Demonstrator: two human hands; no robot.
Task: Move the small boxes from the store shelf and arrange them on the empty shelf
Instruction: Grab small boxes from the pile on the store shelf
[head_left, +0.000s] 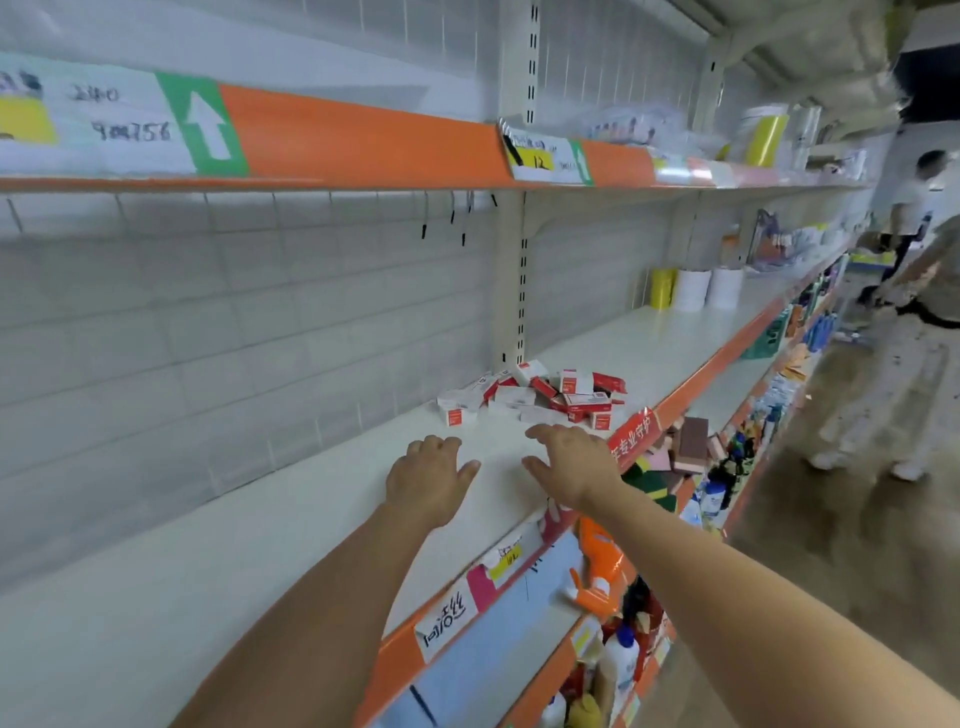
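Two bare hands reach over a white store shelf toward a heap of small boxes

Both arms stretch forward above the shelf (291, 525); the left hand (428, 480) hovers palm down with fingers slightly curled, its grip loose and holding nothing, and the right hand (574, 465) is spread wide beside it, also with nothing in it. Just beyond the fingertips lies the jumbled pile of small red-and-white boxes (535, 397), near the slotted upright post (511, 291) at the back panel, not touched by either hand. Farther along the same shelf stand a yellow roll (661, 288) and two white rolls (707, 287). An orange price rail (395, 657) edges the shelf front, with a red hanging tag (631, 436) near the right wrist. Bottles (618, 660) fill the lower shelves
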